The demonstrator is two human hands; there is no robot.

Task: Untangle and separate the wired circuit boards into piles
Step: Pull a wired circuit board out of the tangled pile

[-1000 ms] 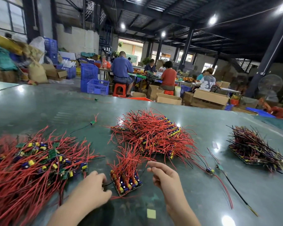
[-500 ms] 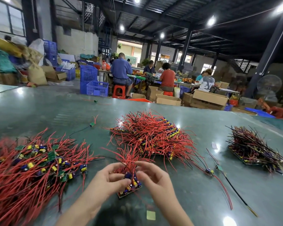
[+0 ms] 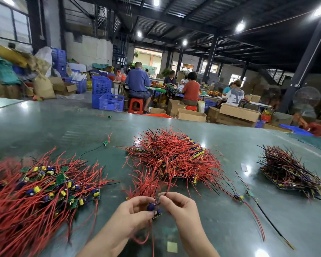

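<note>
Spreading across the green table (image 3: 230,210) are a big loose heap of boards (image 3: 35,190) at left, a red-wired pile (image 3: 174,156) at centre and a dark stack (image 3: 289,169) at right. Blue crates (image 3: 111,102) and cardboard boxes (image 3: 239,113) stand beyond, their contents and any print unreadable. At the near edge the left hand (image 3: 135,210) and right hand (image 3: 180,204) curl their fingers (image 3: 172,198) to pinch one small wired board (image 3: 155,209).
</note>
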